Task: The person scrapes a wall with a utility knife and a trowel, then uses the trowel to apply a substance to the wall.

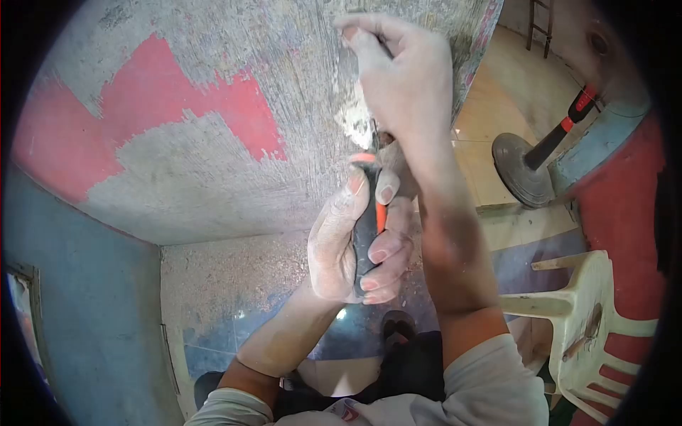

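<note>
My left hand (pixel 330 245) is wrapped round the black and orange handle of a putty knife (pixel 366 238), held upright in front of the wall. White paste (pixel 355 121) sits thickly just above the orange collar, hiding most of the blade. Higher up, my right hand (pixel 408 78) is closed with thumb and forefinger pinched close to the wall, next to a thin grey edge; what it grips I cannot make out. Both hands are dusted white. Behind them is a scraped, grey wall (pixel 213 170) with patches of pink paint (pixel 156 92).
At the lower right stands a cream plastic chair (pixel 582 305) with something lying on its seat. A round black base with a post (pixel 524 170) leans farther back, beside a red wall (pixel 625 199). Paint flakes and dust cover the floor (pixel 234 277) below the wall. A blue-grey wall (pixel 92 284) borders the left.
</note>
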`<control>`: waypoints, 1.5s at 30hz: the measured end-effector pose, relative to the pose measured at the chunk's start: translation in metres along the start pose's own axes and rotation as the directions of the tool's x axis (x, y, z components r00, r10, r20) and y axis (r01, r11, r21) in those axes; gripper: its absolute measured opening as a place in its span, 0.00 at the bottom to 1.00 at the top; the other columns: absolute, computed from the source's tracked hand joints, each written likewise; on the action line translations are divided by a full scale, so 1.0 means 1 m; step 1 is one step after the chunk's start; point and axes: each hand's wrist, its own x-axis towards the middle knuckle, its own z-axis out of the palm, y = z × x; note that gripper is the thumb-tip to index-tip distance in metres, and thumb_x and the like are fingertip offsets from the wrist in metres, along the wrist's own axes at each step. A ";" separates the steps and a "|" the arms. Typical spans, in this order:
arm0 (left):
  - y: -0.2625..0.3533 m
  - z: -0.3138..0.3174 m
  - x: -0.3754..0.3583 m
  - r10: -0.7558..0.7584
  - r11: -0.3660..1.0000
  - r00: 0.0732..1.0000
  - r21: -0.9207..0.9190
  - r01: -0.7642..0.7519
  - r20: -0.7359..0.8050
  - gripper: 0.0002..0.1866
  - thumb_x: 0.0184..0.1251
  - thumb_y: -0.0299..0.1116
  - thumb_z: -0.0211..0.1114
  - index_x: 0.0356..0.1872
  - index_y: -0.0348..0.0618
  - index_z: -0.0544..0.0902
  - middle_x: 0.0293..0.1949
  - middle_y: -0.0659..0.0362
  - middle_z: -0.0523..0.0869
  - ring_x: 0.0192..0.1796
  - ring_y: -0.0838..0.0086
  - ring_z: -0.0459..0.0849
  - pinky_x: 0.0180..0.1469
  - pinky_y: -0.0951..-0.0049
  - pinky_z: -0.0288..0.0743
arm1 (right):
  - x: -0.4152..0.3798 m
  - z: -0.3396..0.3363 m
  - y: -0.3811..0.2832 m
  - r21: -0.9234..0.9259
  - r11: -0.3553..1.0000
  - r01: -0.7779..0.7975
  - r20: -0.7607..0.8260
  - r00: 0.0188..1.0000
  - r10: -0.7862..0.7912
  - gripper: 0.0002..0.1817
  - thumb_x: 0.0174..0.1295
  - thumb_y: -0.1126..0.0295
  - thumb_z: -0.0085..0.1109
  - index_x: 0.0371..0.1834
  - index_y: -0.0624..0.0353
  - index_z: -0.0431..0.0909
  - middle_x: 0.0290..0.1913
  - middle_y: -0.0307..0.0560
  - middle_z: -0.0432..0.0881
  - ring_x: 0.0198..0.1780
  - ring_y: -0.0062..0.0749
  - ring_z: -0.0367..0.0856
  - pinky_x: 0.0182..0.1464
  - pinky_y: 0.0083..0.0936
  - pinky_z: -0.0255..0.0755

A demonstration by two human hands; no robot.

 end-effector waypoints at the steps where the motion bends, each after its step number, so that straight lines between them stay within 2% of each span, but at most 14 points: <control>1: 0.002 0.003 0.002 0.005 1.000 1.000 -0.008 -0.005 0.021 0.18 0.89 0.55 0.39 0.50 0.52 0.68 0.25 0.61 0.69 0.12 0.77 0.63 0.08 0.76 0.57 | -0.003 0.001 0.006 0.025 0.999 0.025 -0.007 1.000 -0.025 0.11 0.70 0.71 0.63 0.49 0.61 0.91 0.43 0.46 0.94 0.45 0.23 0.90 0.50 0.22 0.80; 3: -0.007 -0.002 -0.007 0.028 0.996 0.997 0.086 -0.021 -0.078 0.18 0.89 0.53 0.40 0.49 0.50 0.67 0.24 0.60 0.69 0.12 0.77 0.64 0.08 0.75 0.58 | -0.018 0.005 0.029 0.070 0.994 0.081 -0.028 0.997 -0.079 0.12 0.70 0.71 0.63 0.50 0.62 0.91 0.45 0.45 0.94 0.46 0.21 0.89 0.51 0.22 0.80; 4: -0.014 -0.008 -0.016 0.031 0.991 0.991 0.130 -0.014 -0.130 0.18 0.89 0.53 0.40 0.49 0.49 0.67 0.24 0.59 0.69 0.12 0.76 0.64 0.08 0.75 0.59 | -0.034 0.005 0.030 0.065 0.998 0.008 -0.009 1.000 -0.008 0.11 0.69 0.70 0.61 0.46 0.61 0.92 0.45 0.55 0.93 0.48 0.36 0.92 0.55 0.28 0.81; 5: -0.020 -0.011 -0.020 0.034 0.986 0.982 0.169 -0.002 -0.187 0.18 0.89 0.52 0.41 0.49 0.48 0.67 0.25 0.59 0.69 0.12 0.76 0.65 0.08 0.74 0.60 | -0.035 0.004 0.032 0.094 0.996 -0.006 -0.020 1.000 0.008 0.11 0.69 0.71 0.62 0.46 0.61 0.92 0.45 0.55 0.93 0.48 0.35 0.92 0.56 0.28 0.81; 10: -0.005 0.005 0.006 0.109 0.952 0.988 0.298 -0.070 -0.114 0.18 0.89 0.51 0.43 0.47 0.46 0.67 0.24 0.57 0.71 0.12 0.76 0.66 0.10 0.74 0.61 | -0.016 0.010 0.026 0.282 0.959 -0.006 -0.043 0.999 0.019 0.11 0.70 0.74 0.62 0.50 0.63 0.90 0.44 0.50 0.93 0.47 0.28 0.91 0.52 0.24 0.81; 12: -0.003 -0.039 0.002 0.119 0.917 0.991 0.388 -0.087 -0.059 0.16 0.89 0.49 0.45 0.47 0.46 0.69 0.24 0.58 0.72 0.12 0.75 0.67 0.11 0.74 0.63 | -0.019 0.018 0.040 0.236 0.956 0.176 -0.131 0.980 -0.148 0.10 0.71 0.76 0.61 0.49 0.65 0.89 0.43 0.48 0.93 0.45 0.25 0.90 0.49 0.21 0.81; 14: -0.002 -0.093 -0.002 0.139 0.843 0.990 0.524 -0.117 -0.001 0.16 0.89 0.48 0.47 0.47 0.45 0.69 0.22 0.58 0.72 0.13 0.75 0.68 0.12 0.74 0.64 | -0.045 0.027 0.063 0.281 0.954 0.108 -0.140 0.988 -0.071 0.09 0.72 0.76 0.61 0.48 0.65 0.89 0.43 0.48 0.92 0.44 0.24 0.90 0.49 0.21 0.81; 20: 0.016 -0.086 0.022 0.119 0.860 0.991 0.493 -0.130 0.055 0.17 0.88 0.48 0.49 0.47 0.43 0.70 0.24 0.57 0.72 0.14 0.74 0.69 0.14 0.74 0.66 | -0.010 0.026 0.038 0.305 0.938 0.167 -0.183 0.976 -0.114 0.08 0.72 0.77 0.61 0.47 0.65 0.89 0.41 0.47 0.93 0.43 0.24 0.90 0.50 0.21 0.82; 24: -0.009 -0.100 0.006 0.163 0.826 0.986 0.541 -0.158 0.038 0.16 0.88 0.47 0.50 0.48 0.43 0.70 0.23 0.58 0.72 0.15 0.74 0.70 0.14 0.74 0.65 | -0.053 0.023 0.055 0.166 0.983 0.074 -0.116 0.992 -0.055 0.08 0.71 0.76 0.66 0.49 0.63 0.90 0.42 0.43 0.92 0.44 0.19 0.87 0.50 0.18 0.79; 31: 0.016 -0.078 0.021 0.187 0.840 0.982 0.514 -0.173 0.025 0.14 0.88 0.45 0.50 0.51 0.44 0.72 0.24 0.58 0.75 0.13 0.77 0.69 0.13 0.76 0.63 | -0.019 0.034 0.038 0.064 0.960 0.274 -0.275 0.929 -0.247 0.08 0.68 0.76 0.67 0.47 0.64 0.91 0.42 0.44 0.92 0.43 0.22 0.87 0.49 0.20 0.79; 36: 0.008 -0.114 0.005 0.164 0.894 0.986 0.429 -0.132 -0.038 0.15 0.87 0.46 0.54 0.51 0.43 0.76 0.26 0.58 0.77 0.16 0.78 0.72 0.14 0.77 0.63 | -0.045 0.021 0.056 -0.370 0.883 0.289 -0.244 0.887 -0.392 0.26 0.55 0.67 0.83 0.52 0.59 0.76 0.30 0.39 0.77 0.28 0.28 0.74 0.39 0.29 0.76; 39: 0.004 -0.119 0.002 0.150 0.930 0.988 0.344 -0.127 -0.040 0.17 0.85 0.47 0.56 0.52 0.42 0.77 0.28 0.60 0.77 0.19 0.79 0.74 0.14 0.78 0.64 | -0.055 0.017 0.049 -0.301 0.945 0.132 -0.213 0.956 -0.201 0.27 0.56 0.67 0.82 0.53 0.61 0.74 0.30 0.37 0.77 0.29 0.24 0.74 0.38 0.26 0.75; 40: 0.004 -0.118 0.003 0.137 0.948 0.989 0.298 -0.113 -0.059 0.17 0.85 0.47 0.57 0.53 0.41 0.76 0.29 0.60 0.77 0.20 0.80 0.74 0.14 0.79 0.64 | -0.058 0.016 0.039 -0.155 0.988 -0.025 -0.191 0.982 -0.005 0.29 0.58 0.66 0.81 0.57 0.62 0.73 0.35 0.47 0.82 0.32 0.32 0.82 0.37 0.32 0.76; 45: 0.006 -0.134 0.006 0.143 0.941 0.983 0.292 -0.170 0.111 0.14 0.82 0.43 0.62 0.51 0.41 0.79 0.28 0.62 0.76 0.23 0.81 0.75 0.20 0.78 0.75 | -0.061 0.012 0.044 0.047 0.998 -0.046 -0.103 0.993 0.050 0.18 0.67 0.68 0.71 0.55 0.65 0.80 0.42 0.46 0.86 0.39 0.24 0.84 0.43 0.25 0.77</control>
